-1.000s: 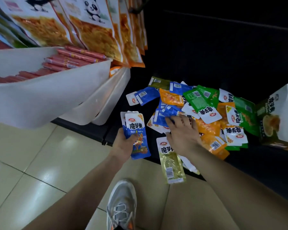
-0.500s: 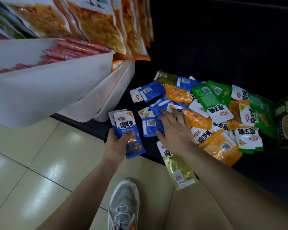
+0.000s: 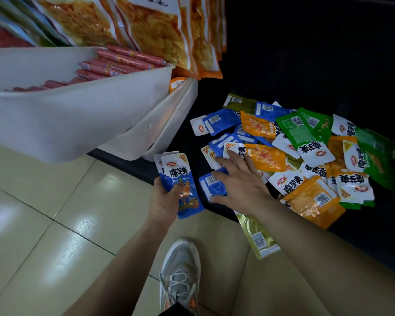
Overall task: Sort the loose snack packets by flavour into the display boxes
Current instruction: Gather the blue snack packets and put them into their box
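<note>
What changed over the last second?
The right hand slid one blue packet out of the pile toward the left hand and now rests on it. The left hand still holds its stack of blue packets; the pile is otherwise unchanged.

Noted: blue packets with white top band, red oval logo, black characters, orange-and-green picture lower down; orange packet with yellow-red print; green packet with white barcode patch; olive-gold packet, shiny; bin plain white; sausages red; hanging bags white, orange-edged, golden-yellow picture; shelf black; floor cream tiles, dark joints; shoe grey, orange flecks.
</note>
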{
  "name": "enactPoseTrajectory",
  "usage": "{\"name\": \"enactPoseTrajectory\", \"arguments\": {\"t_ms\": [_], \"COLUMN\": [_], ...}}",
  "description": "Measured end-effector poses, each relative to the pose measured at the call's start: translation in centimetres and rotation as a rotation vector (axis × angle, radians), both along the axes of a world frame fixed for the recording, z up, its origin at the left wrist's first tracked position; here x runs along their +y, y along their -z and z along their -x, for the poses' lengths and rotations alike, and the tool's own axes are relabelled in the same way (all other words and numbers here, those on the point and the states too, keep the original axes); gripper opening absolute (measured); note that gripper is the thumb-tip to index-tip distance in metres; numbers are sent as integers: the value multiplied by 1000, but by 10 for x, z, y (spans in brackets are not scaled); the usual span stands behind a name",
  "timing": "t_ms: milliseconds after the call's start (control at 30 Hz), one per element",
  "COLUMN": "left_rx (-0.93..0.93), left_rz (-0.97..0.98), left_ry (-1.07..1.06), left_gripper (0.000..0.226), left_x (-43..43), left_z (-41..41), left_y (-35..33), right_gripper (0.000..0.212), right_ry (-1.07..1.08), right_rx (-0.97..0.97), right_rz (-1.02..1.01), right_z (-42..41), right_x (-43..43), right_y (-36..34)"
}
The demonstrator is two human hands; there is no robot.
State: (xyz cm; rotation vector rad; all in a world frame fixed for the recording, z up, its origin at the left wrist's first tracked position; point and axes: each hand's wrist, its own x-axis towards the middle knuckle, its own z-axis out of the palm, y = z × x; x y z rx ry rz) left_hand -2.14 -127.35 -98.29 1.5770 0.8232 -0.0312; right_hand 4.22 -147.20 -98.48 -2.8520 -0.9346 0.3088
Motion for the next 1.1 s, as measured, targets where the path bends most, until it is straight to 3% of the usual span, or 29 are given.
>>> {"name": "enactPoseTrajectory", "arguments": {"t_ms": [100, 200, 300, 467, 633, 800, 1000, 1100], "left_rx": [0, 10, 25, 51, 65, 88, 83, 87], "left_rz": [3, 24, 26, 35, -10, 11, 11, 5], "left_ry": [6, 4, 3, -9, -59, -50, -47, -64], "left_gripper": [24, 23, 23, 22, 22, 25, 25, 22], "left_x": [3, 5, 7, 19, 47, 49, 45, 45], "left_z": [2, 7, 11, 23, 39, 48, 55, 57], "left_y": [-3, -6, -6, -6, -5, -7, -8, -7], "right_gripper": [47, 64, 65, 70, 41, 38, 69, 61], "right_ry": [-23, -26, -52, -6, 3, 77, 25, 19], "right_rx": [-89, -41, -46, -255, -352, -271, -91, -29], "right_rz": [-64, -18, 18, -28, 28, -1, -82, -129], "right_z": [-1, -4, -6, -5, 17, 54, 66, 65], "right_x": [2, 3, 2, 20, 41, 50, 59, 57], "right_y": [4, 2, 2, 6, 11, 17, 12, 10]}}
